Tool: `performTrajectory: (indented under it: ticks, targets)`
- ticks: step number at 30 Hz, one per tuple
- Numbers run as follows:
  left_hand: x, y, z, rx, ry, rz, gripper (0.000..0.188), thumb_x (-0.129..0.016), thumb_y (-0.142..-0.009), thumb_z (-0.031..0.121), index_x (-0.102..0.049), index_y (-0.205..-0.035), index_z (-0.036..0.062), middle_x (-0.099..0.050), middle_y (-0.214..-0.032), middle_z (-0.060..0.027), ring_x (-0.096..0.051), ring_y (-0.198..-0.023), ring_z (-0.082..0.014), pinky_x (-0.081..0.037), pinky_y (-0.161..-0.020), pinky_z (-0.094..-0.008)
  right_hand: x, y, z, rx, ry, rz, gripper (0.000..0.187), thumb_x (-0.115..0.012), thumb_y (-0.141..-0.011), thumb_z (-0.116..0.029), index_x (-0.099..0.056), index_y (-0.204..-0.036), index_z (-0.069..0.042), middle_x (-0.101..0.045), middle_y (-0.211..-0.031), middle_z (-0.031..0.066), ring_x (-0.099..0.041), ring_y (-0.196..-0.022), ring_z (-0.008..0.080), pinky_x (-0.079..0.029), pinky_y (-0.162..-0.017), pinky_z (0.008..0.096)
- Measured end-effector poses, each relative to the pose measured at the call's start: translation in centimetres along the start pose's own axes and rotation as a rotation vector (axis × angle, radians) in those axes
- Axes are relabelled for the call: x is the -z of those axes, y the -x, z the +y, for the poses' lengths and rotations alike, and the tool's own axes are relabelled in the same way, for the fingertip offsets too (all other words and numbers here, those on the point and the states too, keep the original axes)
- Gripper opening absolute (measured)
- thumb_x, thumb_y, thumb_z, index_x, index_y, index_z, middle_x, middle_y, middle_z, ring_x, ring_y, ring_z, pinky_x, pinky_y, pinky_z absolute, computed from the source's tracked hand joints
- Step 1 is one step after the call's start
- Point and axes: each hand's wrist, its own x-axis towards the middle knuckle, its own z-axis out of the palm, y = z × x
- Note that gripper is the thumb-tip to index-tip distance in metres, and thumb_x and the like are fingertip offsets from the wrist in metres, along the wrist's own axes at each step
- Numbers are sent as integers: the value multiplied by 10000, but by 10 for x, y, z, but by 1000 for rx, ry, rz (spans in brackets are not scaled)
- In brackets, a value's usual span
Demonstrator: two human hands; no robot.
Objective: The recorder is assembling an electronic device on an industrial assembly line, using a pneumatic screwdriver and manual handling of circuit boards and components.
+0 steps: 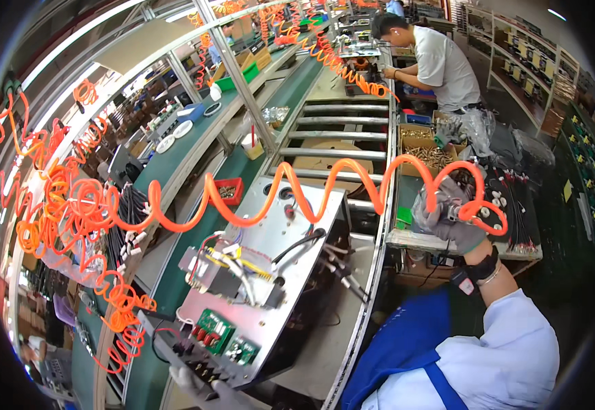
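My right hand [448,217], in a grey glove, is raised over the right-hand bench. Its fingers are closed round a metal air tool [453,209], mostly hidden by the glove, with an orange coiled air hose [256,220] running from it to the left. At the lower edge, my gloved left hand [208,392] grips the near end of an open metal chassis [297,301]. On the chassis sit a transformer [219,277] with yellow and white wires and green circuit boards [214,329]. Black cables [344,273] hang off its right side.
A roller conveyor [338,137] runs beyond the chassis. Bins of screws [426,157] and wire bundles [516,212] lie on the right bench. A red bin [226,191] rests on the green belt at left. Tangled orange hoses [58,198] hang left; a co-worker [441,68] stands ahead.
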Motion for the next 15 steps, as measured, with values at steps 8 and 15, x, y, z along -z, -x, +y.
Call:
performTrajectory:
  ticks: [8,15]
  targets:
    - [56,8,-4,85,-145,267,587,-542,-661,-17,-600,-1244,-54,-615,-1235,-176,-552,-1156,-297,-404,-1030,-422,140,-95,-69,-67,-79,407,265,-618,-899,-271,-525,-729,-91,-535,-615,23,-561,-537,177,-506,-512,343]
    - [84,10,-20,103,-159,251,560,-592,-709,3,-576,-1267,-27,-608,-1218,-151,-556,-1139,-269,-422,-1013,-392,220,-203,-75,-255,346,660,218,-628,-911,-228,-560,-722,-143,-541,-600,-28,-560,-552,165,-483,-489,312]
